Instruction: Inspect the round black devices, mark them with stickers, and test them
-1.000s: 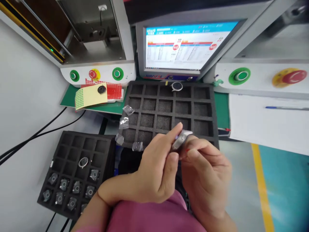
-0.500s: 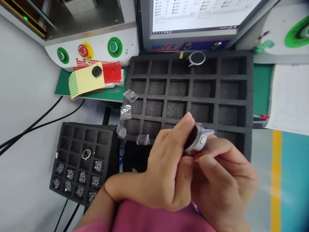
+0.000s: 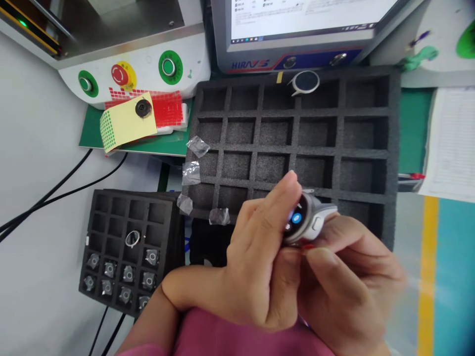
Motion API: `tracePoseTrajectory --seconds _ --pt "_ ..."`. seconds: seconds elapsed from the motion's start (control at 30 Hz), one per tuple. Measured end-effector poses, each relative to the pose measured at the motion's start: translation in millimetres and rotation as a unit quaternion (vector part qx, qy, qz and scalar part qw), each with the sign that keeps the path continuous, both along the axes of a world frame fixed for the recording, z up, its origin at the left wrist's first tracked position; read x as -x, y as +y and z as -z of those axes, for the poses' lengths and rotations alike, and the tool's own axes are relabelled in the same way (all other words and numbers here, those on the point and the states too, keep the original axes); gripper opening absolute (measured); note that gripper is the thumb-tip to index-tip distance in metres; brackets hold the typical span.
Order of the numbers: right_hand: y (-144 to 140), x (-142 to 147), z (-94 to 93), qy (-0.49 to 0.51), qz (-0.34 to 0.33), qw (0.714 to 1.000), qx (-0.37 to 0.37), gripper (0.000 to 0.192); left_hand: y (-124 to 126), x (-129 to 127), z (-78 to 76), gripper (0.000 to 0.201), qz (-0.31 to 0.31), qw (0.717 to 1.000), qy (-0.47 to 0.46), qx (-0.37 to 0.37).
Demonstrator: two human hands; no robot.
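Observation:
My left hand (image 3: pixel 256 257) is closed around a smartwatch (image 3: pixel 310 221) with a silver-white case, its fingers covering part of the dark screen. A blue icon glows on that screen, and a side button faces right. At the watch's lower edge, my right hand (image 3: pixel 345 277) pinches a small red piece (image 3: pixel 307 246) between thumb and forefinger; its exact kind is too small to make out. Both hands are above the front of a black foam tray (image 3: pixel 260 148) with square pockets. Another smartwatch (image 3: pixel 305 82) rests at the tray's back edge.
On the lower left, a stack of smaller foam trays (image 3: pixel 124 222) holds a round watch (image 3: pixel 132 239) and several wrapped parts. Red sticker sheets (image 3: pixel 168 110) and a yellow sheet (image 3: pixel 128 123) lie beside an emergency stop (image 3: pixel 119 74). A monitor (image 3: pixel 248 57) stands behind; papers (image 3: pixel 451 143) lie right.
The watch's screen has lit up with a blue icon and is turned a little more toward me. My view has shifted slightly; both hands keep their hold.

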State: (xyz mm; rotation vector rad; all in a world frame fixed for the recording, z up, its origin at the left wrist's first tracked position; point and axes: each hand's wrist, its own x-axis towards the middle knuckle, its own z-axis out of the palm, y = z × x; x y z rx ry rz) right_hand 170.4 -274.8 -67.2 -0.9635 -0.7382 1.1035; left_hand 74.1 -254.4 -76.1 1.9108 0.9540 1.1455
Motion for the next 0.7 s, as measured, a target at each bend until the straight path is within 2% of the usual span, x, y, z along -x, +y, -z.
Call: tracePoseTrajectory --seconds 0.3,0.47,0.53,0.63,0.7 --pt "-1 2 0.8 0.001 -0.002 1.0 -0.002 0.024 10 16 -11.1 0.055 0.06 0.997 0.049 -0.001" --pt "1 3 -2.7 0.023 -0.005 0.999 0.024 0.014 3 5 -4.5 0.054 0.0 0.999 0.033 -0.011" --pt "3 4 -5.4 0.06 0.003 0.997 0.046 0.02 2 3 -1.9 0.054 -0.006 1.0 0.02 -0.015" --pt "7 5 -9.6 0.117 0.0 0.99 0.078 0.04 3 7 -2.7 0.055 0.022 0.999 0.024 -0.012" --pt "9 6 -11.6 0.134 -0.008 0.987 0.085 0.047 6 12 -5.1 0.056 0.039 0.999 0.032 -0.009"
